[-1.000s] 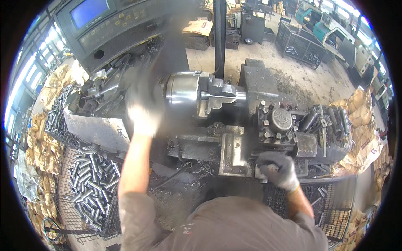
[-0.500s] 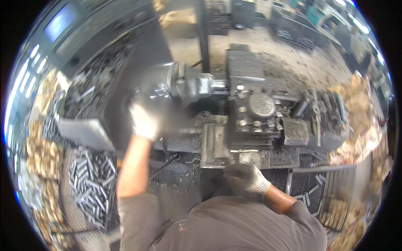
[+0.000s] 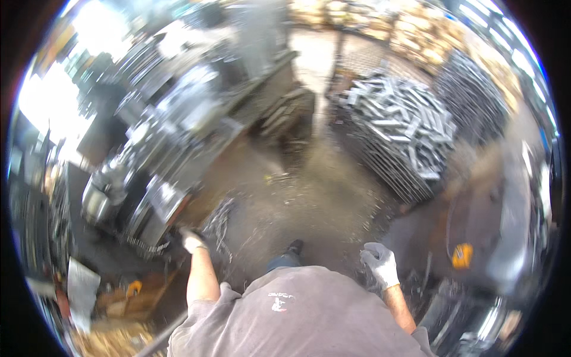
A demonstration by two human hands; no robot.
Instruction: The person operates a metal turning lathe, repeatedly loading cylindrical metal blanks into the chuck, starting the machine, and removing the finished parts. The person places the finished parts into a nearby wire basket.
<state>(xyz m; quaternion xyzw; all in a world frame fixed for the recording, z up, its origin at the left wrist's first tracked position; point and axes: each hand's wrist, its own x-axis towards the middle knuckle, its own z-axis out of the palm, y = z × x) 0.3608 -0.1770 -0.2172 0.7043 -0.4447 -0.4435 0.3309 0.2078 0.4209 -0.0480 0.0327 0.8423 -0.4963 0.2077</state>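
My left hand (image 3: 193, 241), in a white glove with a dark finger side, hangs low beside my body near the end of a machine (image 3: 156, 208) on the left. Motion smears its fingers, so I cannot make out their pose or anything in them. On the other side my right hand (image 3: 379, 265), in a white glove with grey-coated fingers, is held out over the floor. Its fingers are loosely bent, and I see nothing in them. Neither hand appears to touch any of the things around it.
A wire-mesh crate (image 3: 392, 160) heaped with short metal bars (image 3: 410, 119) stands ahead on the right. Behind it are a second dark pile (image 3: 473, 95) and stacked tan bundles (image 3: 416, 30). Scraps litter the floor (image 3: 297, 196). A yellow object (image 3: 462, 256) lies at right.
My view has swung away from the lathe-like machine to the floor and crate. Both hands have left the machine and now hang apart at my sides. A foot shows below me.
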